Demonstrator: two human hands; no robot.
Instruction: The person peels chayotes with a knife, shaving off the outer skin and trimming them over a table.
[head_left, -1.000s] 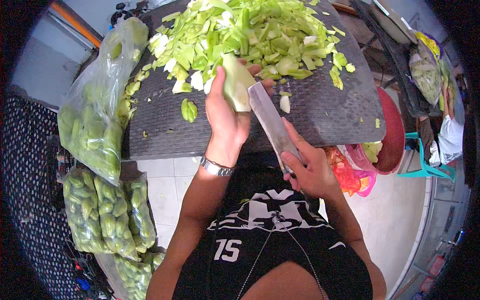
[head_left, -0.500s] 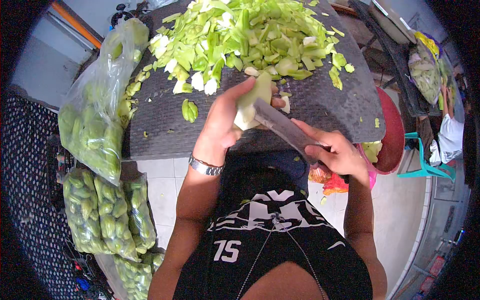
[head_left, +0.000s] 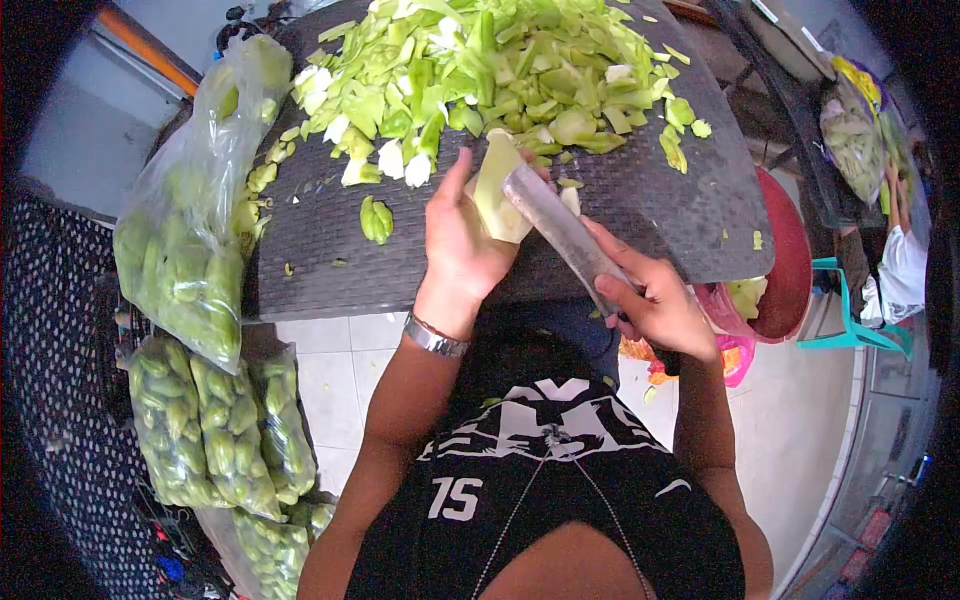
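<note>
My left hand (head_left: 465, 235) holds a pale green peeled vegetable (head_left: 494, 190), upright over the near part of the dark woven table (head_left: 340, 275). My right hand (head_left: 655, 310) is wrapped round the handle of a wide-bladed knife (head_left: 565, 238). The blade's tip end lies against or very close to the vegetable's right side. Beyond both hands rises a big heap of green peelings and cut pieces (head_left: 560, 85). One small green piece (head_left: 376, 220) lies apart, left of my left hand.
Clear bags of green vegetables (head_left: 185, 245) hang or stand at the left, with more bags (head_left: 230, 430) below. At the right are a red tub (head_left: 785, 260), a teal stool (head_left: 850, 310) and another person's arm (head_left: 902, 205) near a bagged bundle (head_left: 852, 145).
Between my hands the vegetable has turned and shifted. My right hand and the knife moved right and down, then slightly back left. More of the cut, pale surface faces me.
</note>
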